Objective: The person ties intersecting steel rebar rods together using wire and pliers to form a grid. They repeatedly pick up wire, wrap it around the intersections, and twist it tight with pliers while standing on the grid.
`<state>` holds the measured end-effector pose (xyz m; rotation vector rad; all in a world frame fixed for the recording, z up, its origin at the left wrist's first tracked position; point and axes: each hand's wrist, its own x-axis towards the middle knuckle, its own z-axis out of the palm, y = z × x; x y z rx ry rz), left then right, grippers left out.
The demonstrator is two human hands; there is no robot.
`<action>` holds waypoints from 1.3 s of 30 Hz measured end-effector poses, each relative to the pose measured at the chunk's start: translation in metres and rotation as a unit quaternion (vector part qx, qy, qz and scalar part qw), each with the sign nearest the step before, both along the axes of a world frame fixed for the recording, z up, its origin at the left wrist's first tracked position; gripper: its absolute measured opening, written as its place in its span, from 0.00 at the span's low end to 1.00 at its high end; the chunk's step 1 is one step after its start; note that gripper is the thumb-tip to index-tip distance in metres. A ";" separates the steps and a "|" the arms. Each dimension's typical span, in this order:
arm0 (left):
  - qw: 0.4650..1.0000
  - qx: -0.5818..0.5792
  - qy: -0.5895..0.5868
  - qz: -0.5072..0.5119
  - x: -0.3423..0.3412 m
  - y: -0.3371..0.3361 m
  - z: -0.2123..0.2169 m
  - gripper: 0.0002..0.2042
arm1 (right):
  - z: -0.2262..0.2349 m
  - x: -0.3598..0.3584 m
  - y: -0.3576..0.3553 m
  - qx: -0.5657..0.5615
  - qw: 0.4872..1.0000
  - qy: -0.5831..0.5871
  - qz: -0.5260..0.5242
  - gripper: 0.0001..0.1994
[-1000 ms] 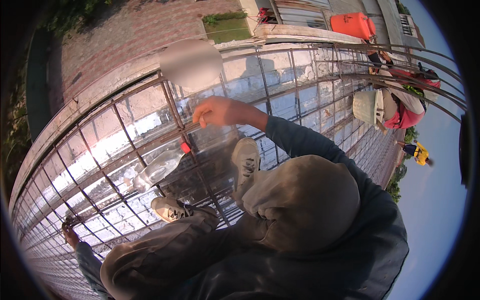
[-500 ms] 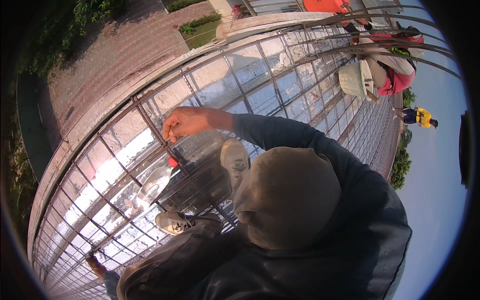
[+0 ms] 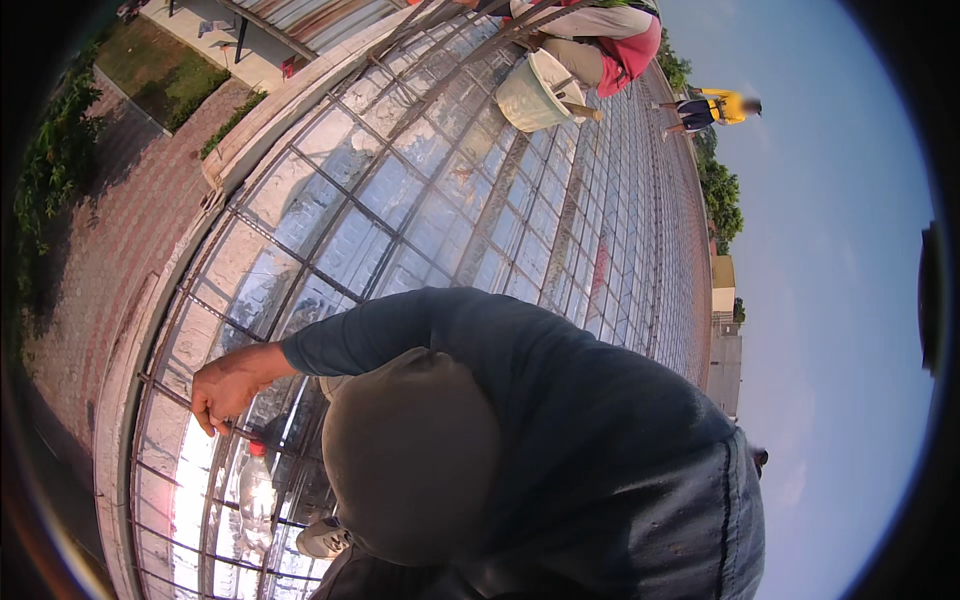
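Note:
Neither my left hand nor my right hand shows. Close in front, a person in a dark long-sleeved top (image 3: 600, 420) and a brown cap (image 3: 410, 455) bends over a steel rebar mesh (image 3: 345, 200). That person's bare hand (image 3: 235, 385) reaches down to the bars, its fingers bent; whether it grips anything is hard to make out. Just below those fingers lies a clear plastic bottle (image 3: 257, 500) with a red cap, on the mesh. Beside it a light shoe (image 3: 322, 538) shows partly behind the cap. The person's other hand is hidden.
Shiny sheeting lies beneath the mesh. A pale bucket (image 3: 530, 100) stands on it, beside a crouching person in a red top (image 3: 632, 45). Long bars (image 3: 500, 40) rise near them. Farther off stands someone in yellow (image 3: 735, 107). At left, a concrete edge (image 3: 120, 420) drops to paving (image 3: 120, 240).
My view has swung, so the bucket and far people sit farther left and higher. The capped person leans lower, with the reaching hand closer to the bottle; their other hand has left view.

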<state>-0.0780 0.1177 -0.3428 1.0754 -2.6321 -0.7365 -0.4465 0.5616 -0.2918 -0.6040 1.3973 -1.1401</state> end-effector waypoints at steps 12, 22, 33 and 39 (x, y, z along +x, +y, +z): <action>0.980 0.167 0.097 0.046 -0.023 0.005 0.131 0.17 | 0.002 -0.015 -0.017 -0.034 0.998 0.051 0.028 0.12; 0.888 0.386 -0.009 -0.249 -0.240 0.189 0.228 0.27 | 0.080 -0.035 -0.015 -0.065 0.997 -0.001 0.044 0.39; 0.883 0.428 -0.008 -0.193 -0.323 0.270 0.219 0.20 | 0.086 -0.024 0.024 -0.010 1.000 -0.004 -0.017 0.25; 0.861 0.345 -0.080 -0.365 -0.325 0.233 0.167 0.31 | 0.087 -0.030 0.030 -0.013 0.996 -0.082 -0.036 0.15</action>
